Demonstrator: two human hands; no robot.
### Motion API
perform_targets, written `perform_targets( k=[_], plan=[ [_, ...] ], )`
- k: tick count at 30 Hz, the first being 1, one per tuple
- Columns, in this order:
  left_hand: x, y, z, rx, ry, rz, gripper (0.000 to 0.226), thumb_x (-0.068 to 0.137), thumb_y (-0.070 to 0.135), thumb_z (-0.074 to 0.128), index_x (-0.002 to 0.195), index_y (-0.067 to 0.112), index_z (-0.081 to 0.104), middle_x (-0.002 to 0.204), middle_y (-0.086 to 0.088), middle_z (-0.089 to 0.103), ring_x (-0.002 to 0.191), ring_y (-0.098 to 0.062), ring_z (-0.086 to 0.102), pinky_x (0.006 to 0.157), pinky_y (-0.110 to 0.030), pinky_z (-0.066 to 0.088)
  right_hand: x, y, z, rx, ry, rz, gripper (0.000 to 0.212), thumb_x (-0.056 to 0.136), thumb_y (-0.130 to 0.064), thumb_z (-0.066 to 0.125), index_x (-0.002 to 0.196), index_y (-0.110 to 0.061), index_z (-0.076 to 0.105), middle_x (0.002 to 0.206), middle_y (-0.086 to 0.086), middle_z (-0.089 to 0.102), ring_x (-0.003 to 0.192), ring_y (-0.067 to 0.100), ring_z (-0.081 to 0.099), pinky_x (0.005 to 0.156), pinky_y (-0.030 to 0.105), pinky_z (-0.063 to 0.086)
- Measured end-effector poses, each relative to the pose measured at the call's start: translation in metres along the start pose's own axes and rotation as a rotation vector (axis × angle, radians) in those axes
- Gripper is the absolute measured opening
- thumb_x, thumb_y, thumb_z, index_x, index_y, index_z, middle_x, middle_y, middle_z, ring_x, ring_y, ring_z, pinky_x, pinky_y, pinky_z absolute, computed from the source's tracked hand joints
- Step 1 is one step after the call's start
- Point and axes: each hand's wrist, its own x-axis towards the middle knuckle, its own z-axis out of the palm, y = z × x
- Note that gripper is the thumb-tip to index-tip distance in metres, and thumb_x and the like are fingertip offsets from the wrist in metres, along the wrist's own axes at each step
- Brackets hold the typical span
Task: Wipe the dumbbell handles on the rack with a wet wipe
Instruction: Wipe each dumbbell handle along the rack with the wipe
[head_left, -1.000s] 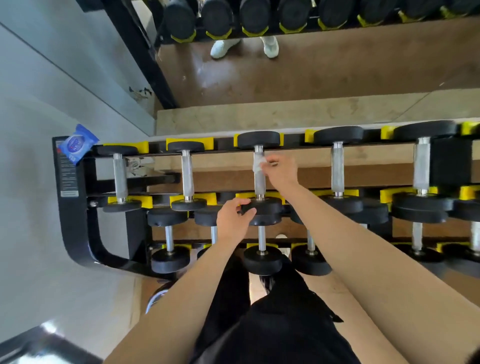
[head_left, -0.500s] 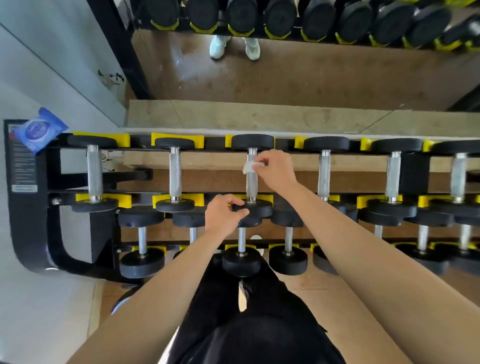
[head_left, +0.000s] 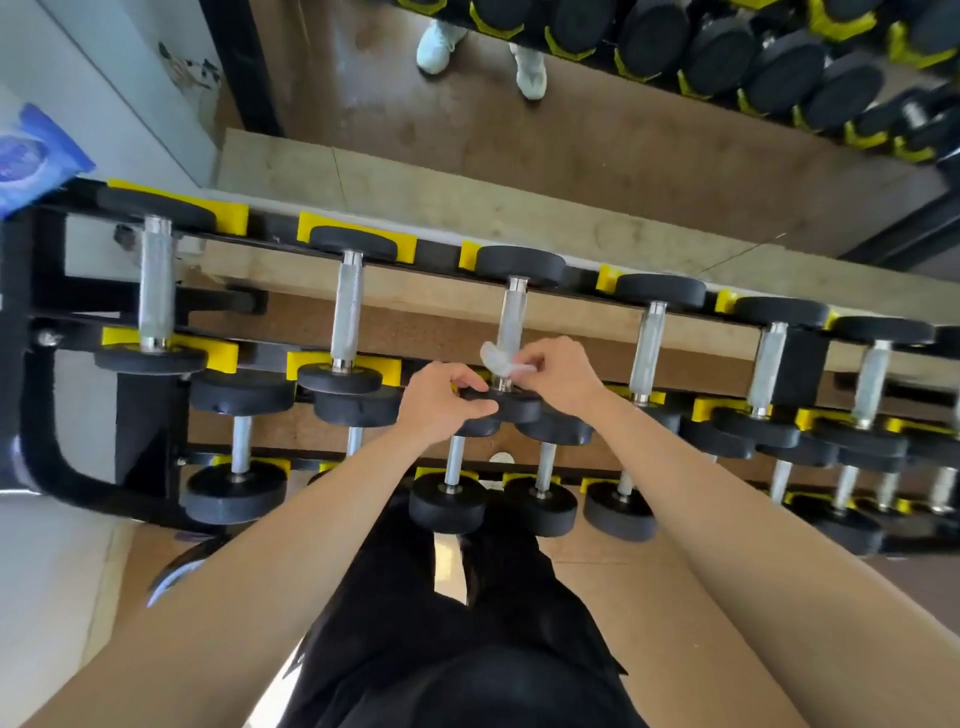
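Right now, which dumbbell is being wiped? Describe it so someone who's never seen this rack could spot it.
Look at the top row of the black-and-yellow rack. Counting from its left end, by the blue packet, it is the third dumbbell. It alone has a right hand holding a white wet wipe at its handle and a left hand gripping its near plate.

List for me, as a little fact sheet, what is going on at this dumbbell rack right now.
Place: black steel rack with yellow cradles
Dumbbell: third from the left, top tier
Right hand: pinches a crumpled white wet wipe at the near end of the knurled silver dumbbell handle
Left hand: grips that dumbbell's near black round end weight
Also there: blue packet at the rack's left end
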Motion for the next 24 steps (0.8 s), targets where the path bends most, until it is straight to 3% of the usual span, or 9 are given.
perform_targets(
  k=[4,8,10,12,14,17,19,21,24],
  plan=[
    [-0.004,0.001,0.003,-0.029,0.043,-0.041,0.02,0.074,0.04,0.085,0.089,0.037,0.072,0.1,0.015,0.068,0.089,-0.002,0.06,0.081,-0.028,0.052,0.011,0.025,-0.024,0.544,0.359,0.323,0.021,0.094,-0.021,0.067,0.116,-0.02,0.067,0.082,0.005,0.068,0.067,0.014,0.062,0.068,0.025,0.055],
    [-0.012,0.007,0.008,-0.059,0.102,-0.069,0.021,0.076,0.033,0.085,0.095,0.03,0.075,0.094,0.013,0.07,0.078,-0.003,0.061,0.07,-0.02,0.047,0.027,0.013,0.008,0.747,0.238,0.485,0.021,0.097,-0.018,0.063,0.114,-0.009,0.07,0.083,0.004,0.067,0.066,0.016,0.06,0.064,0.03,0.053],
    [-0.015,0.009,0.01,-0.044,0.127,-0.077,0.022,0.076,0.034,0.085,0.095,0.029,0.075,0.094,0.011,0.07,0.074,-0.004,0.061,0.067,-0.019,0.046,0.019,0.003,0.028,0.617,0.202,0.438,0.019,0.098,-0.019,0.059,0.088,-0.011,0.072,0.076,0.003,0.065,0.067,0.016,0.058,0.062,0.031,0.047],
    [-0.017,0.009,0.012,-0.019,0.144,-0.08,0.025,0.077,0.035,0.084,0.099,0.026,0.075,0.098,0.008,0.069,0.075,-0.005,0.062,0.067,-0.02,0.047,0.004,-0.001,0.032,0.423,0.193,0.333,0.037,0.098,-0.016,0.054,0.061,-0.019,0.056,0.064,0.0,0.053,0.06,0.015,0.048,0.058,0.027,0.036],
    [-0.02,0.014,0.011,0.008,0.144,-0.088,0.026,0.079,0.033,0.082,0.102,0.024,0.074,0.104,0.008,0.067,0.085,-0.006,0.062,0.076,-0.024,0.052,-0.012,0.002,0.019,0.268,0.103,0.212,0.046,0.096,-0.013,0.053,0.053,-0.022,0.042,0.056,-0.003,0.041,0.053,0.011,0.038,0.053,0.028,0.029],
    [-0.022,0.027,0.007,0.037,0.157,-0.023,0.027,0.084,0.025,0.078,0.11,0.024,0.069,0.112,0.009,0.065,0.101,-0.009,0.06,0.094,-0.035,0.052,-0.021,0.012,-0.008,0.207,-0.033,0.079,0.04,0.096,-0.017,0.056,0.057,-0.025,0.051,0.058,-0.006,0.046,0.057,0.01,0.042,0.055,0.025,0.033],
    [-0.021,0.036,0.003,-0.031,0.148,0.096,0.04,0.086,0.02,0.074,0.123,0.023,0.062,0.122,0.008,0.062,0.114,-0.011,0.058,0.101,-0.042,0.05,-0.027,0.017,-0.018,0.298,-0.06,0.034,0.025,0.097,-0.02,0.057,0.074,-0.023,0.066,0.069,-0.007,0.057,0.069,0.013,0.053,0.063,0.026,0.046],
    [-0.018,0.047,-0.002,-0.143,0.072,0.239,0.055,0.087,0.017,0.072,0.137,0.026,0.052,0.134,0.007,0.056,0.125,-0.011,0.054,0.107,-0.042,0.047,-0.031,0.019,-0.023,0.488,-0.122,0.01,0.013,0.098,-0.019,0.06,0.094,-0.016,0.072,0.083,-0.002,0.063,0.081,0.016,0.06,0.078,0.035,0.059],
    [-0.015,0.065,-0.009,-0.259,-0.125,0.301,0.055,0.093,0.024,0.069,0.143,0.036,0.048,0.139,0.01,0.053,0.128,-0.011,0.052,0.107,-0.033,0.045,-0.031,0.015,-0.028,0.885,-0.275,0.017,0.015,0.096,-0.01,0.065,0.108,-0.013,0.074,0.104,0.005,0.072,0.099,0.02,0.068,0.088,0.034,0.059]
  ],
)
